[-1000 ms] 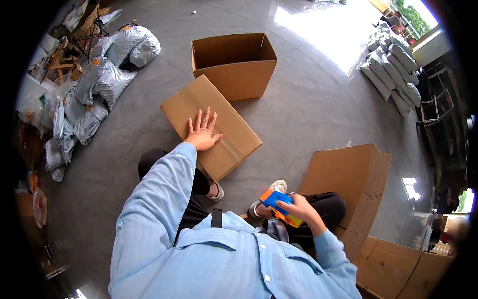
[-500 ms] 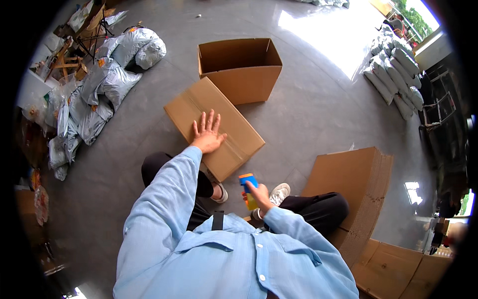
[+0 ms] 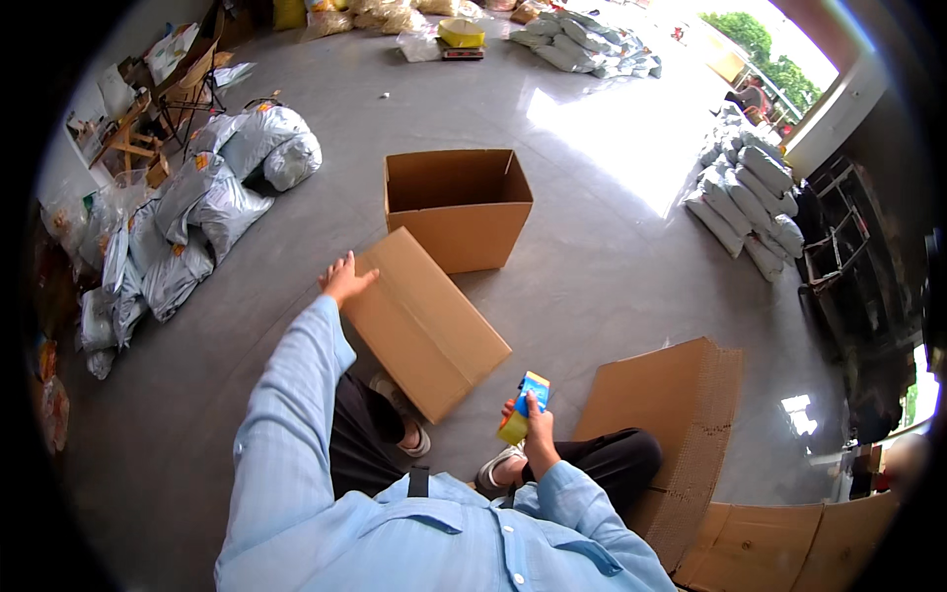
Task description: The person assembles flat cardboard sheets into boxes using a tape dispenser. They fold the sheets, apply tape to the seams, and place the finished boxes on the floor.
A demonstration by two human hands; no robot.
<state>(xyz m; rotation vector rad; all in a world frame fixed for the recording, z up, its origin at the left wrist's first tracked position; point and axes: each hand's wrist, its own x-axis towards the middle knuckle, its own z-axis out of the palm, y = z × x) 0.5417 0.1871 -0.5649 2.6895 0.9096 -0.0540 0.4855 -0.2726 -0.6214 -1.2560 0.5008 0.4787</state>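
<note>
A closed cardboard box (image 3: 424, 321) lies slanted on the floor in front of me, a taped seam running along its top. My left hand (image 3: 347, 281) grips its left far corner, thumb over the top and fingers along the side. My right hand (image 3: 538, 431) is closed around a blue and yellow tape dispenser (image 3: 533, 390) with an orange edge, held up to the right of the box and apart from it. Just beyond, an open cardboard box (image 3: 459, 232) stands upright, its inside facing up.
Flattened cardboard boxes (image 3: 641, 395) are stacked by my right knee, with more cardboard sheets (image 3: 760, 543) behind them. Grey plastic sacks (image 3: 232, 197) are heaped at left, others (image 3: 740, 192) at right. A yellow basin (image 3: 461, 33) sits far off on the grey floor (image 3: 592, 286).
My left hand has gone from flat on the middle of the closed box to its left corner. The tape dispenser has been raised and tilted in my right hand. The view has tipped upward.
</note>
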